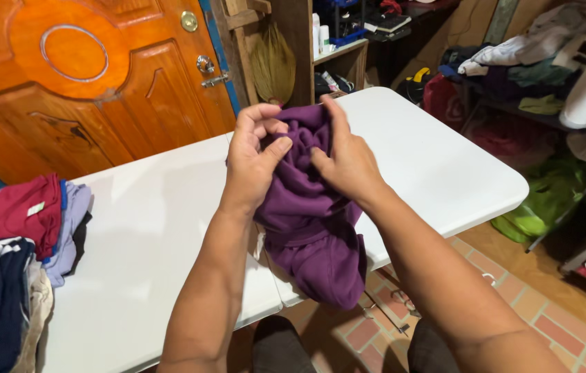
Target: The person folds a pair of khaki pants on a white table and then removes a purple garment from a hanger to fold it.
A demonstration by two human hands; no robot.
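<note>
A white table fills mid-frame, an orange wooden door upper left, folded clothes at left. The left hand and right hand both grip a bunched purple garment, its lower end hanging over the table's edge.

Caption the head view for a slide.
Both hands, left hand and right hand, grip a bunched purple garment above a white folding table.

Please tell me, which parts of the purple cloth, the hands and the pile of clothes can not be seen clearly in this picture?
- Purple garment, head view: its kind and full shape are unclear; it is bunched, and the left hand and right hand cover its top.
- Fingertips of both hands: partly buried in the fabric.
- Pile of clothes: cut off by the left edge.
- White table: near edge hidden behind the arms.
</note>
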